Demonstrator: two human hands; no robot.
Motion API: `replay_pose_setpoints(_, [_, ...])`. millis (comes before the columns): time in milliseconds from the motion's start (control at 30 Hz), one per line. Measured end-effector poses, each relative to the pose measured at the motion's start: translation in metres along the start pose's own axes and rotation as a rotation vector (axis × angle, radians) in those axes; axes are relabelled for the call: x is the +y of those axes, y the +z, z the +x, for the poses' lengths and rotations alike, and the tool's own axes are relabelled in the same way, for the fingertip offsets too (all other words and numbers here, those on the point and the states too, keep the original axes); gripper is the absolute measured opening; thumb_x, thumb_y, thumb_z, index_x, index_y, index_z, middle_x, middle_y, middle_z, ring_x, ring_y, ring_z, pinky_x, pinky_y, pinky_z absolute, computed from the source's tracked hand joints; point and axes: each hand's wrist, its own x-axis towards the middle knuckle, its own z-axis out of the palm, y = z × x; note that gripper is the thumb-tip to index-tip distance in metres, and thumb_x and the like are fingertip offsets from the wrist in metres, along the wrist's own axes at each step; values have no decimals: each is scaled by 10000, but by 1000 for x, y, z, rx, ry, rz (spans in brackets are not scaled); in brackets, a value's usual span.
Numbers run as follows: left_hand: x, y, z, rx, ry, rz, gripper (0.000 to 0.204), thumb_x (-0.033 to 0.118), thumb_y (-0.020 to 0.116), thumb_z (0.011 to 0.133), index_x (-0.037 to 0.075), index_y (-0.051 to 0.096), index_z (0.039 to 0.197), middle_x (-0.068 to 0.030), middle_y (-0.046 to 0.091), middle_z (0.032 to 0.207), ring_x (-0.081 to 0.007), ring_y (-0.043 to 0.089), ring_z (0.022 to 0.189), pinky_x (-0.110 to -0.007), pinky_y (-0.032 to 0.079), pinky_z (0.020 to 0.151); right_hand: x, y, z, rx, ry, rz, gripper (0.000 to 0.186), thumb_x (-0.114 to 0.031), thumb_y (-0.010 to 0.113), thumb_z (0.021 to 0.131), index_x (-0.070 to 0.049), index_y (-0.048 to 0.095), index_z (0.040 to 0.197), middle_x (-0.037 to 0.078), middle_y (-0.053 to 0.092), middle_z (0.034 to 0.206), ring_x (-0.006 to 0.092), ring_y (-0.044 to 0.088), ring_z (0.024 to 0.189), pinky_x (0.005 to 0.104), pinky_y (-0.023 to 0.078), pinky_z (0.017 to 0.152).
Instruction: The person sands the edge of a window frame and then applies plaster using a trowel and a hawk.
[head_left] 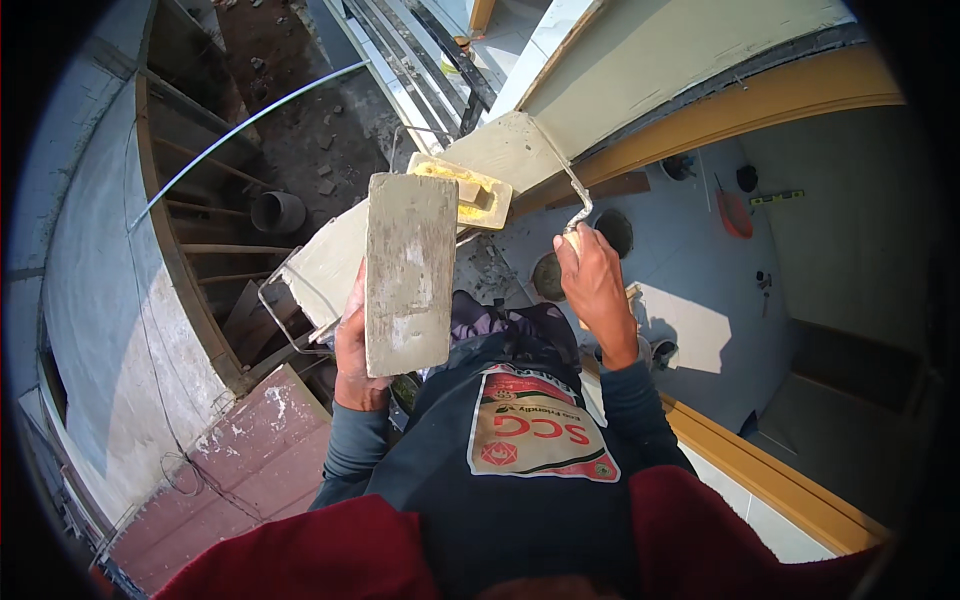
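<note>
Sunlight patches the pale floor of a room beyond an orange-brown frame; a worn, greyish plank slants up toward it, with a yellow float near the plank's upper right end. Above the plank's near edge, the left hand holds up a rectangular board, its fingers mostly hidden behind. The board's face is flat, grey-beige, streaked and blotched whitish. The right hand's fingers curl closed around the pale handle of a trowel.
</note>
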Motion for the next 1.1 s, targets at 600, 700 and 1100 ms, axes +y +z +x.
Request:
replay_pose_setpoints(600, [14, -11, 5, -46, -100, -7, 779, 134, 521, 814, 31, 280, 1548, -149, 474, 1465, -241, 568, 1270, -354, 477, 1055, -3, 15, 13, -16, -34, -35, 203, -117, 610, 957, 79, 560, 976, 268, 589, 859, 476, 571, 788, 485, 453, 680])
replay_pose_setpoints(700, [14, -3, 5, -8, -106, 18, 769, 137, 519, 813, 32, 291, 1540, -153, 483, 1455, -251, 573, 1265, -364, 486, 1049, -6, 4, 3, -132, -242, -92, 205, -125, 614, 946, 71, 577, 995, 276, 593, 883, 469, 585, 827, 499, 475, 717])
replay_pose_setpoints(1100, [11, -6, 7, -86, -141, -27, 757, 135, 507, 798, 34, 309, 1521, -171, 503, 1427, -273, 604, 1225, -380, 510, 1023, 6, 9, 6, -21, -150, -250, 263, -174, 602, 960, 85, 572, 989, 274, 596, 879, 464, 589, 851, 491, 483, 743])
